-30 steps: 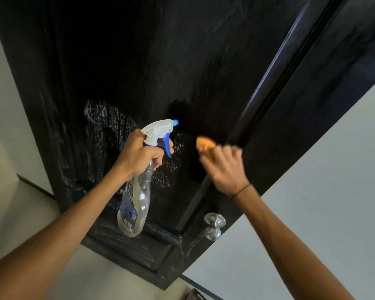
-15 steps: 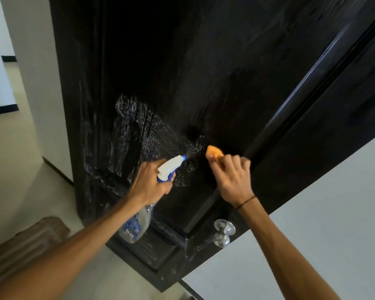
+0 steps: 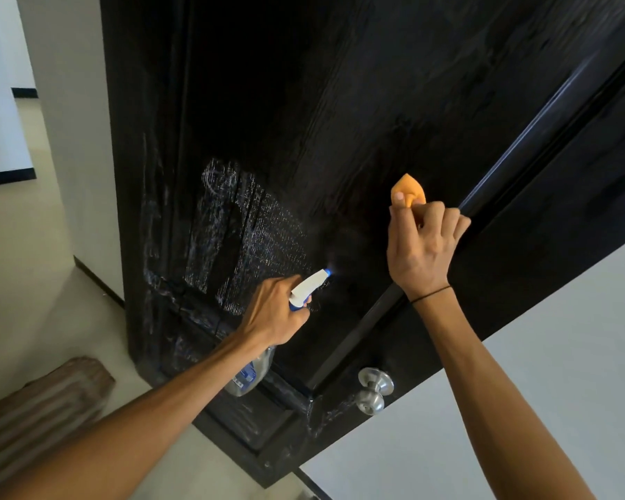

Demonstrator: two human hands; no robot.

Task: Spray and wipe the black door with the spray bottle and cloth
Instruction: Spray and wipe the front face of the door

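Two hands working: left hand (image 3: 275, 313) squeezing spray bottle (image 3: 309, 288) at black door (image 3: 340, 138), right hand (image 3: 421, 247) pinching cloth (image 3: 408, 189); wiping probably next.

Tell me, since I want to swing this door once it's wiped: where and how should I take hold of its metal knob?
Probably grip the round head of the door knob, coming straight at the face of the black door from the front. It juts out on a narrower neck from a round plate, so fingers can wrap behind the head. Nothing covers it.
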